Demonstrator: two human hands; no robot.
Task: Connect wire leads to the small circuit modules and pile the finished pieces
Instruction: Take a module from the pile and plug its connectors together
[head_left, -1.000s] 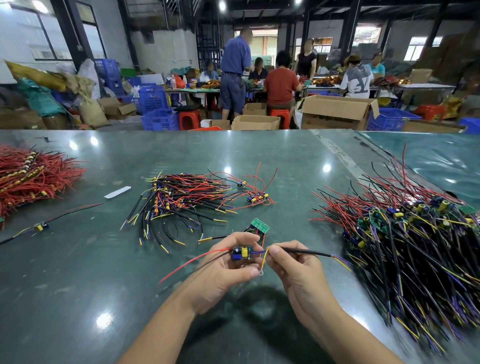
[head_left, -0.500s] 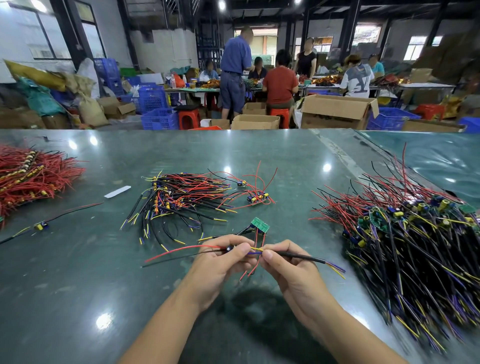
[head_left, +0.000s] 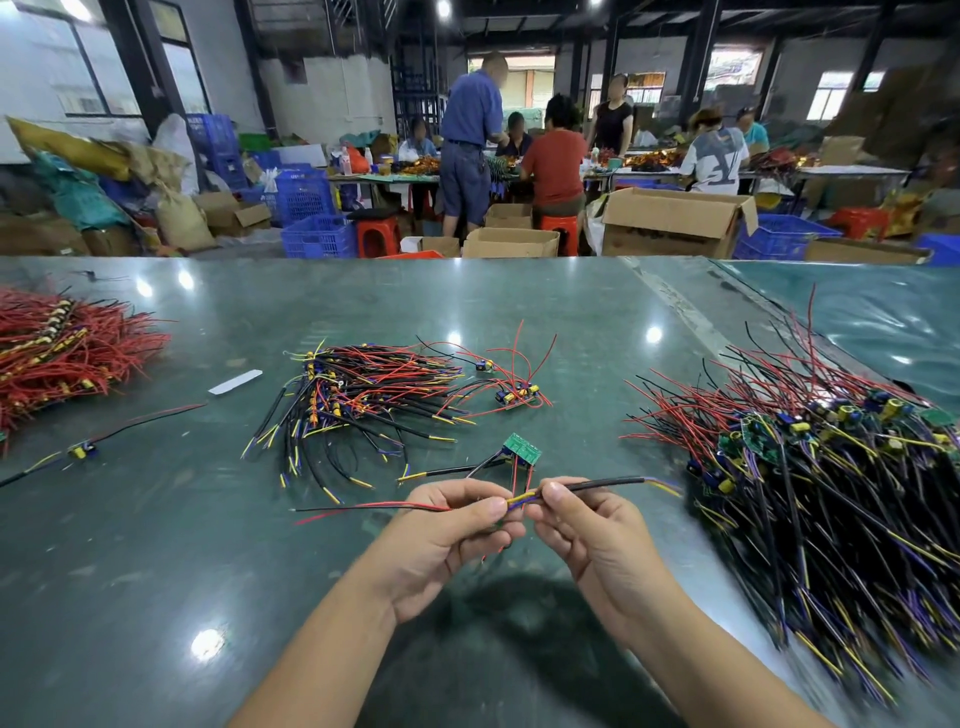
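Glossy green table (head_left: 156, 571), crowded workshop behind.

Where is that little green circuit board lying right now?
In the head view, the green circuit board lies on the table near the centre, just beyond both hands, between the middle wire pile and the big pile on the right.

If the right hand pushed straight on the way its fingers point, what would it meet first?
Probably the left hand: the right hand points left, thumbs nearly meeting over the yellow and purple leads.
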